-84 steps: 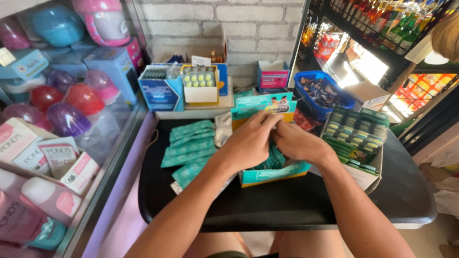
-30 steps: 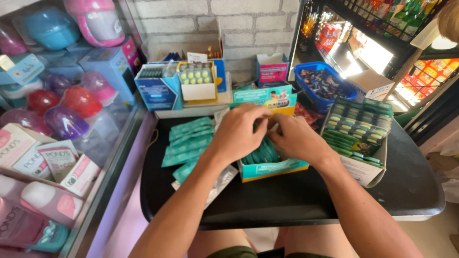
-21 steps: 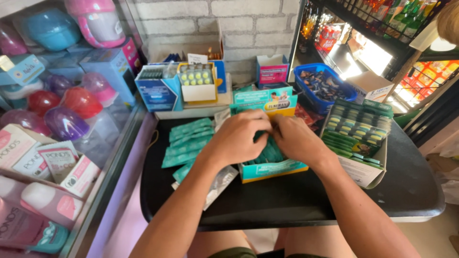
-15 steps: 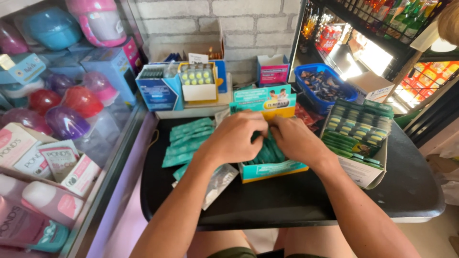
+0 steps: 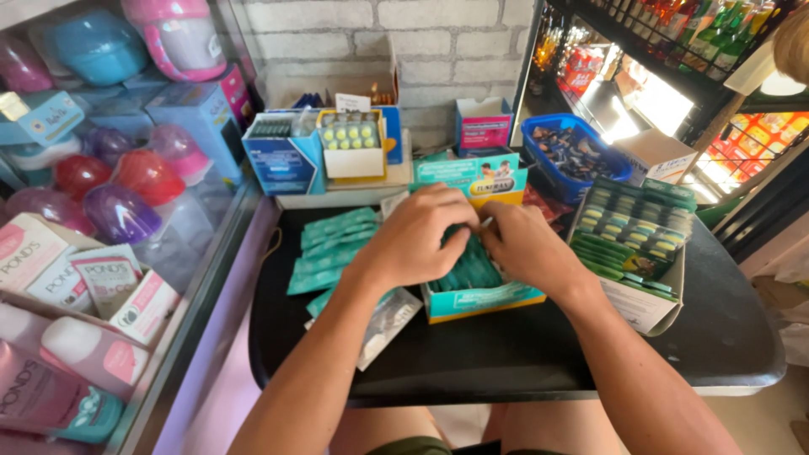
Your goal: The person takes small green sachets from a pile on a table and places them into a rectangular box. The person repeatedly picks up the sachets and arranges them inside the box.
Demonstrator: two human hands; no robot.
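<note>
my left hand (image 5: 421,240) and right hand (image 5: 529,248) curl over teal sachets (image 5: 472,270) in the teal box (image 5: 482,301), mid-table; exact grip unclear. sachets look light, floppy, slick; pinch edges.

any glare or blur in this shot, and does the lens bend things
Head view: strong daylight blows out a patch by the bottle shelf at upper right; hands and teal box are evenly lit and sharp; the wide lens bows the table edge and stretches the glass case at left.
</note>
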